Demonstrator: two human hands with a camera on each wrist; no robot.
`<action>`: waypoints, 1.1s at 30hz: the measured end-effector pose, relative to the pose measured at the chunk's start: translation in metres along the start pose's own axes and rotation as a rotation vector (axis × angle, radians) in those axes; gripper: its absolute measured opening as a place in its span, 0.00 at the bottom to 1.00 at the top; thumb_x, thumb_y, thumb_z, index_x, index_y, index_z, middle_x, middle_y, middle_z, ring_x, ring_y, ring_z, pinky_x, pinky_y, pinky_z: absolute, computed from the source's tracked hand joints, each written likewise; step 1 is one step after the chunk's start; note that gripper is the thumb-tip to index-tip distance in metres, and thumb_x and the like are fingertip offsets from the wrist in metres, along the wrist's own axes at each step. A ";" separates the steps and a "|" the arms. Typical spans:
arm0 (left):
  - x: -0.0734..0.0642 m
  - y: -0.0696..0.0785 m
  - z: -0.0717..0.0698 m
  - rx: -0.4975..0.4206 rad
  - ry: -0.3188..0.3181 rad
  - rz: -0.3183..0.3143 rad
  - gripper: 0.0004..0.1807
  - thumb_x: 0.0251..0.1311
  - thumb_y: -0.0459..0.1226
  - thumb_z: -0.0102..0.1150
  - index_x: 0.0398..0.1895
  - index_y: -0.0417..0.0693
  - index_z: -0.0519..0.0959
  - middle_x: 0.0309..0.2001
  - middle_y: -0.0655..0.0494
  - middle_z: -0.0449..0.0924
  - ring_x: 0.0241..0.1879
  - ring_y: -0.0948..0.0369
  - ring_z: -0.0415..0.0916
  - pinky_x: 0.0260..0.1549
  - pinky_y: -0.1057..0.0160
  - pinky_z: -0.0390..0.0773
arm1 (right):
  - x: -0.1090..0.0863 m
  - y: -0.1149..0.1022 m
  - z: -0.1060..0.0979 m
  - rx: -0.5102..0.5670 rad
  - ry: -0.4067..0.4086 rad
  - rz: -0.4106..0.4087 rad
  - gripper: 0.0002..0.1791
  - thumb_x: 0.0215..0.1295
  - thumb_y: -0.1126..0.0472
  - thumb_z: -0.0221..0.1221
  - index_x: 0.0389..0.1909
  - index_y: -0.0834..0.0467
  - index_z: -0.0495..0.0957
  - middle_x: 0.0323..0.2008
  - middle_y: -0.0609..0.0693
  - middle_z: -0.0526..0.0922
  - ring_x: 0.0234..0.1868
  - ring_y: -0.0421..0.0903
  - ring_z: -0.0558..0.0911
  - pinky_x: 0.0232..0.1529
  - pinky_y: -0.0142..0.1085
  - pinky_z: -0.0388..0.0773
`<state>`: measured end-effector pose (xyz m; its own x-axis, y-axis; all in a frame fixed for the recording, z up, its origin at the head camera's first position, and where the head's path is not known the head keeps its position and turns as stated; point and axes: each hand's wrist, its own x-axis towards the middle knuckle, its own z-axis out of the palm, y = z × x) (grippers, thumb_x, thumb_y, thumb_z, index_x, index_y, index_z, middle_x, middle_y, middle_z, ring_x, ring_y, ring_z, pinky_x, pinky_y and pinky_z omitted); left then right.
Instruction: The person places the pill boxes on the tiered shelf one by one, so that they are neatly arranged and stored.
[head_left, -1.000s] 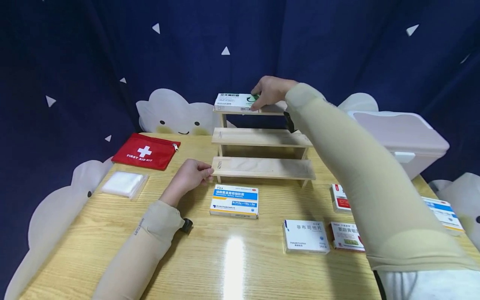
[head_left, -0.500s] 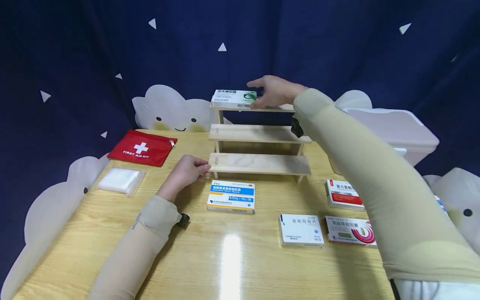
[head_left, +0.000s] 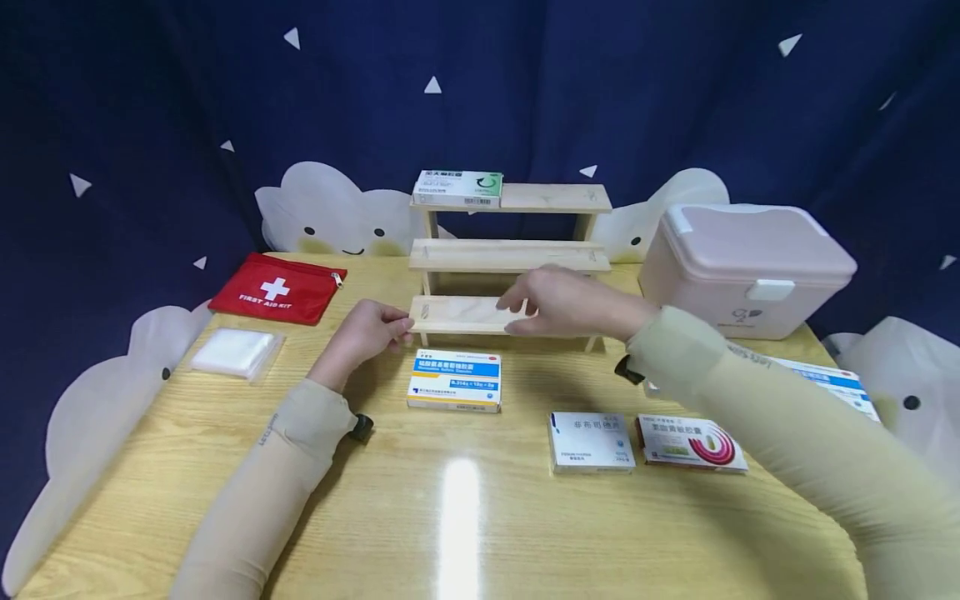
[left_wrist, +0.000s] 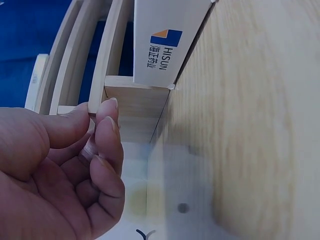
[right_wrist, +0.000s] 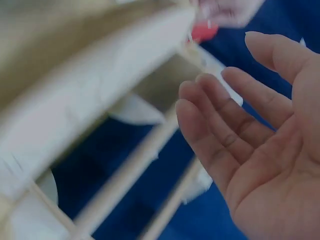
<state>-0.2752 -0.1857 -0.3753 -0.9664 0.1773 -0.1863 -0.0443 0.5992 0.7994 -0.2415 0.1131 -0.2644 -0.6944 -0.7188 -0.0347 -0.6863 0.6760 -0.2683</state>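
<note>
A three-tier wooden shelf (head_left: 510, 256) stands at the middle back of the table. My left hand (head_left: 365, 333) pinches the left end of its lowest board (left_wrist: 102, 75) between thumb and fingers. Over the front of that same board, in the head view, is my right hand (head_left: 566, 304), its fingers relaxed and holding nothing. The palm and spread fingers (right_wrist: 215, 120) show in the right wrist view. A white and green medicine box (head_left: 458, 189) lies at the left of the top tier. Just below the shelf lies a blue, white and orange medicine box (head_left: 454, 381).
Right of centre lie a white medicine box (head_left: 590, 442) and a red-patterned one (head_left: 691, 443). A blue and white box (head_left: 832, 385) is partly behind my right arm. A lidded pink bin (head_left: 742, 267) stands back right; a red first aid pouch (head_left: 277, 289) and a plastic-wrapped white pack (head_left: 236, 352) lie left.
My right hand has let go of the white and green box on the top tier and come down toward the lowest board. The left hand keeps its pinch; the view has shifted slightly.
</note>
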 end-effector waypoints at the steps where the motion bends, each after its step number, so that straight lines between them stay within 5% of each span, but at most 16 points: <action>1: 0.000 0.000 -0.001 -0.003 0.002 0.002 0.17 0.73 0.38 0.54 0.56 0.33 0.79 0.40 0.41 0.85 0.37 0.50 0.83 0.45 0.53 0.80 | -0.003 -0.004 0.008 -0.007 -0.020 -0.005 0.20 0.65 0.55 0.65 0.54 0.61 0.82 0.48 0.53 0.85 0.42 0.45 0.83 0.46 0.40 0.79; 11: 0.000 -0.003 0.000 0.021 0.016 -0.002 0.17 0.73 0.38 0.53 0.55 0.33 0.79 0.39 0.43 0.86 0.35 0.52 0.82 0.42 0.56 0.78 | 0.000 -0.020 0.063 -0.025 -0.174 0.011 0.35 0.65 0.48 0.66 0.66 0.65 0.70 0.61 0.59 0.76 0.61 0.53 0.76 0.63 0.44 0.70; 22: 0.001 0.001 0.002 0.022 0.015 0.001 0.18 0.73 0.38 0.53 0.57 0.34 0.78 0.40 0.42 0.86 0.36 0.51 0.83 0.45 0.55 0.78 | 0.010 -0.022 0.083 -0.096 -0.174 0.072 0.36 0.58 0.42 0.69 0.58 0.64 0.76 0.55 0.57 0.77 0.52 0.50 0.77 0.57 0.42 0.73; 29: -0.001 0.003 0.002 0.038 0.017 -0.001 0.17 0.73 0.38 0.54 0.56 0.34 0.79 0.40 0.42 0.86 0.36 0.51 0.83 0.45 0.54 0.79 | 0.012 -0.026 0.087 -0.103 -0.236 0.196 0.46 0.54 0.39 0.70 0.66 0.64 0.71 0.55 0.54 0.76 0.47 0.44 0.76 0.55 0.38 0.74; 33: -0.003 0.004 0.002 0.052 0.026 -0.003 0.17 0.73 0.38 0.54 0.56 0.35 0.79 0.39 0.44 0.86 0.36 0.52 0.83 0.44 0.55 0.79 | 0.013 -0.027 0.089 -0.112 -0.233 0.200 0.47 0.53 0.39 0.71 0.67 0.63 0.70 0.52 0.52 0.76 0.45 0.43 0.75 0.53 0.37 0.74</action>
<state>-0.2718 -0.1822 -0.3729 -0.9724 0.1556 -0.1736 -0.0348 0.6396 0.7680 -0.2127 0.0716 -0.3437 -0.7582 -0.5794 -0.2991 -0.5701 0.8117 -0.1272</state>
